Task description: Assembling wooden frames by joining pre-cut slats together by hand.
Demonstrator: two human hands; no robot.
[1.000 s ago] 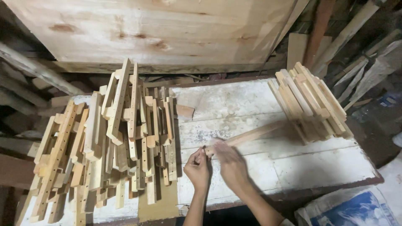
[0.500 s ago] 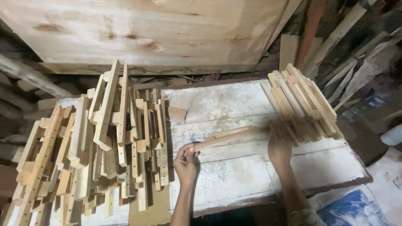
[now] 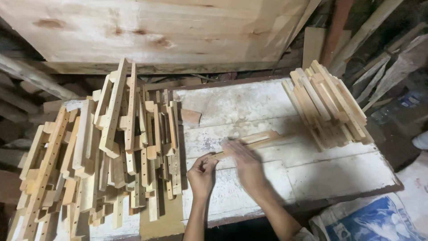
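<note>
**A:** From the head view, what work is in hand?

**B:** I'd judge it as handling one piece. A pale notched wooden slat (image 3: pixel 256 138) lies slantwise at the middle of the white-painted plank bench (image 3: pixel 339 174). The left hand (image 3: pixel 201 176) has its fingers pinched shut on the slat's near end. The right hand (image 3: pixel 247 167) lies over the slat's middle, but it is blurred, so I cannot tell whether its fingers are clenched or released.

**A:** And the rest of the bench?

**B:** A big loose heap of drilled wooden slats (image 3: pixel 111 147) covers the bench's left end. A neat leaning stack of plain wooden slats (image 3: pixel 327 105) stands at its far right corner. A broad pale plywood panel (image 3: pixel 156 27) leans behind the bench.

**A:** What would a next move call for?

**B:** As I judge it, a sure hold with both hands, keeping the long piece level, since both piles stand near its ends.
</note>
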